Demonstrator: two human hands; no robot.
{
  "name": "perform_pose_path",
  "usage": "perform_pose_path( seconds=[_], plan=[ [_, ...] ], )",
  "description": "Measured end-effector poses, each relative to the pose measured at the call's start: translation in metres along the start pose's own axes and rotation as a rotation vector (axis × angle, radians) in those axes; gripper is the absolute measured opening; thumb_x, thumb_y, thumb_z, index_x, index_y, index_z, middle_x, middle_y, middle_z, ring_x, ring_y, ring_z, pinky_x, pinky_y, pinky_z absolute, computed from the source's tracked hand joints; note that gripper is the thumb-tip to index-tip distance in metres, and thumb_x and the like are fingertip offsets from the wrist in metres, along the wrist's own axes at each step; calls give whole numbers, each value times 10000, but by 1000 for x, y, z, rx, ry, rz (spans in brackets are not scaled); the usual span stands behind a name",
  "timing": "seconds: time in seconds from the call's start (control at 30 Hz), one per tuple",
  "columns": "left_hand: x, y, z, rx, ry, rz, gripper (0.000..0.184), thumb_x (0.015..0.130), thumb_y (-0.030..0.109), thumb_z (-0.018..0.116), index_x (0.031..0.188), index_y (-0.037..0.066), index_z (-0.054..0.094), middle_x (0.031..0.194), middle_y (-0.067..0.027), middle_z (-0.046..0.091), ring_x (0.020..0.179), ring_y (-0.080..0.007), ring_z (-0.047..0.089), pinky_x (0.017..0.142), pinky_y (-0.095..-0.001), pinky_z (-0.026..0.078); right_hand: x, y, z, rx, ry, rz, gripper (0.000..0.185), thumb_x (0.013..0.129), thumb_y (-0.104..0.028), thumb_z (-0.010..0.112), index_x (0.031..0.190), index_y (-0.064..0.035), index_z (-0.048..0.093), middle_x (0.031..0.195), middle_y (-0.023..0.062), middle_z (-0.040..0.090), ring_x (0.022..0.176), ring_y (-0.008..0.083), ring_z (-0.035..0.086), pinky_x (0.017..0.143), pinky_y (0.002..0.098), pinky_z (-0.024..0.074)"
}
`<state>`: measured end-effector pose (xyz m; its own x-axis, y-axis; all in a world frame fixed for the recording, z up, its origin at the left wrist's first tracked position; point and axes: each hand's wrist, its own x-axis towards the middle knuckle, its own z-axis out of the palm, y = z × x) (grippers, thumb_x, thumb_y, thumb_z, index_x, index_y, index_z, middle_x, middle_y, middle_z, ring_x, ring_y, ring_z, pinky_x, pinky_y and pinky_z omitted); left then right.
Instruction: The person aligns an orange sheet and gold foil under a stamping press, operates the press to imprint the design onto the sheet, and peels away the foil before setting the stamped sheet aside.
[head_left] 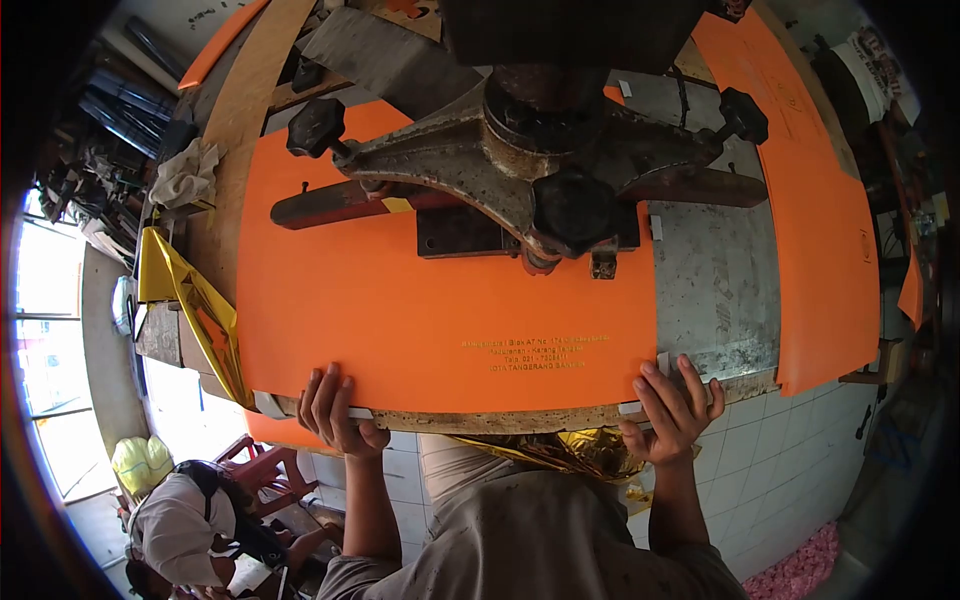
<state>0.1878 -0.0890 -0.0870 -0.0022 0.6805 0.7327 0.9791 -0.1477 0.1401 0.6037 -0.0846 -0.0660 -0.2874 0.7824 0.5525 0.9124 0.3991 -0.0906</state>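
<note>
Printing workshop: heavy metal press (pixel 450 160), gold foil (pixel 198 305), gold-lettered orange sheet (pixel 400 310), worn wooden bench edge (pixel 470 423).

The press (pixel 520 155), cut off above, hides part of the orange sheet (pixel 350 300).

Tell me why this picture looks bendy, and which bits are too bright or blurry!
In the head view, a wide lens probably bows the wooden front edge; the head view's left window glares white; the head view's small gold lettering is partly blurred.
</note>
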Motion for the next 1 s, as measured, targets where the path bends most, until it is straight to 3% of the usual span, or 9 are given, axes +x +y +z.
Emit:
perform_pose_path(
  seconds=[1.0],
  plan=[
    [-7, -4, 4, 43, 28, -24, 578, 1024, 478, 256, 1118, 108, 689, 1181, -118, 726, 1170, -345, 644, 1081, -505, 409, -2, 2, 11, -35, 112, -19, 571, 1022, -640, 367, 1127, -242, 763, 1176, -98, 754, 1255, 193, 595, 1144, 421, 247]
  ],
)
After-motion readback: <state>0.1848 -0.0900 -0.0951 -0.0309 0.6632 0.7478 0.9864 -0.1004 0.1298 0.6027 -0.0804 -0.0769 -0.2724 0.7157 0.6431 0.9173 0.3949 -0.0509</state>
